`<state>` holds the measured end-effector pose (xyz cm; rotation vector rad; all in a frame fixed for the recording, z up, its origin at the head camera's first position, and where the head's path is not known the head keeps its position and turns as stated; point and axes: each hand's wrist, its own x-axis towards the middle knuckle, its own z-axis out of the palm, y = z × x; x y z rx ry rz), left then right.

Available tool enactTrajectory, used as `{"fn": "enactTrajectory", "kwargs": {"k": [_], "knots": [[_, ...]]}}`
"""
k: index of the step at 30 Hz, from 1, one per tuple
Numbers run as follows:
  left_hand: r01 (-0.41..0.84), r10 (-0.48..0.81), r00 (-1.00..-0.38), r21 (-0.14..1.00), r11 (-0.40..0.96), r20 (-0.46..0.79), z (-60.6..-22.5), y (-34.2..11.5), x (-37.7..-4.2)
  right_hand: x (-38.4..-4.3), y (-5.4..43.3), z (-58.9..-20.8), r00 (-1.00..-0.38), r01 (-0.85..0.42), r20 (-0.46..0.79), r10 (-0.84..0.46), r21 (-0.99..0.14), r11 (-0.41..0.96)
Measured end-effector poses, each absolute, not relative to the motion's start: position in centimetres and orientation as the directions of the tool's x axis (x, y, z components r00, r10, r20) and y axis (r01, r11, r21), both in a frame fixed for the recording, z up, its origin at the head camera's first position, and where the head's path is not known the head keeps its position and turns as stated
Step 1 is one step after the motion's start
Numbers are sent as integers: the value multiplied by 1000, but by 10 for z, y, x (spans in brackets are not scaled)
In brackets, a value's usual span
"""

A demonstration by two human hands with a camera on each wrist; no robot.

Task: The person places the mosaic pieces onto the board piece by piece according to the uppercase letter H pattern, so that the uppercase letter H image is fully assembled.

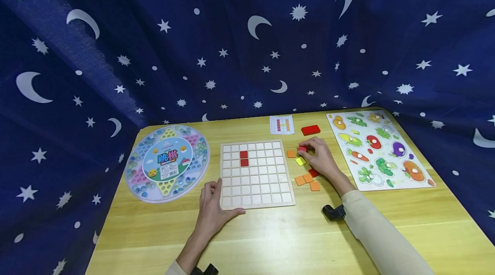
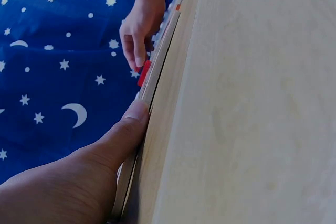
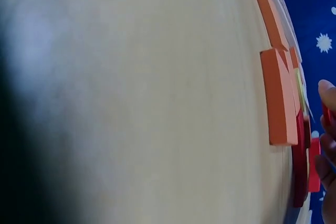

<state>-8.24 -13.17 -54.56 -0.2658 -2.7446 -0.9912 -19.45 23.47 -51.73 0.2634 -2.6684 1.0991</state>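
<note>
A square wooden grid board lies on the table with two red tiles set in one column near its upper left. My left hand rests at the board's near left corner, thumb along the front edge and index finger along the left side. Between thumb and fingers, my right hand pinches a red tile just right of the board. Close by lie a yellow tile, a separate orange tile, several more orange tiles and a red tile partly under the hand.
A small pattern card lies behind the board, with a red block-like stack right of it. At left is a round Chinese checkers box; at right, a vegetable puzzle board. A starry blue curtain hangs behind the table.
</note>
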Motion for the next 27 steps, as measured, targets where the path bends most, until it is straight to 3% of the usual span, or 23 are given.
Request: {"fn": "enactTrajectory", "kwargs": {"k": [27], "knots": [[231, 96, -965, 615, 754, 245, -551, -134, -87, -208, 166, -507, -915, -399, 235, -328, -647, 650]]}}
